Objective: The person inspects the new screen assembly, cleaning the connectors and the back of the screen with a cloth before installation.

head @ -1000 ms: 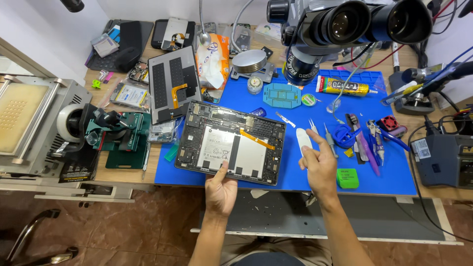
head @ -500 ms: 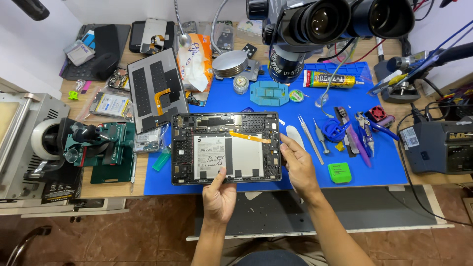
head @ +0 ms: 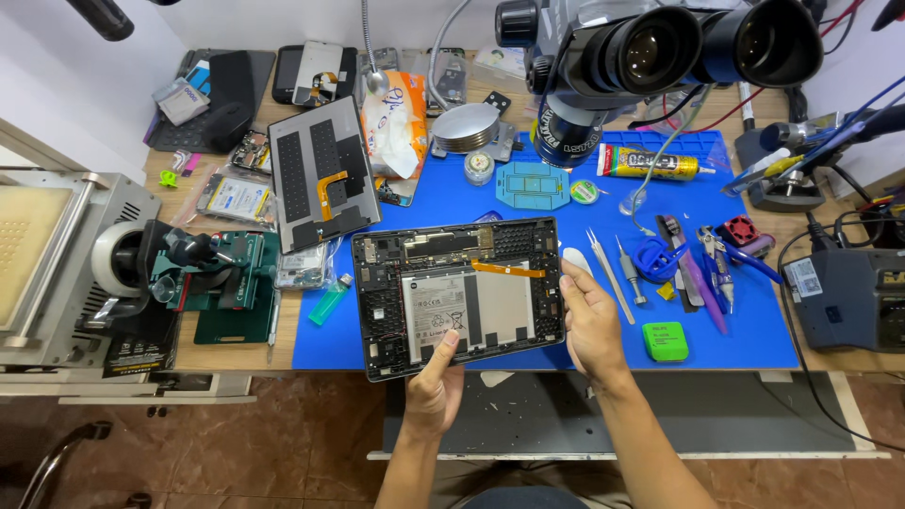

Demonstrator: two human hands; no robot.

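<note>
Both hands grip the opened dark-framed tablet (head: 459, 297), its back cover off and its pale battery and circuit boards exposed. Nearest the camera, the left hand (head: 436, 391) pinches the tablet's near edge, thumb lying on the battery, the other fingers curled beneath and out of sight. The right hand (head: 591, 325) is half closed around the right edge, thumb on the frame and fingers wrapped under.

The tablet sits just above the near edge of the blue rubber work mat (head: 716, 320), tilted slightly. It looks thin, flat and fairly stiff, probably light, yet fragile: the orange flex ribbon (head: 509, 270) across its middle and the bare boards would likely suffer from pressure or twisting. The bare metal frame at the edges seems the safest place to hold, as both hands do now.

Beyond the right hand lie silver tweezers (head: 604, 267). Further back, left, rests the grey removed back panel (head: 323, 173), and a black stereo microscope (head: 650, 57) overhangs the far side.
</note>
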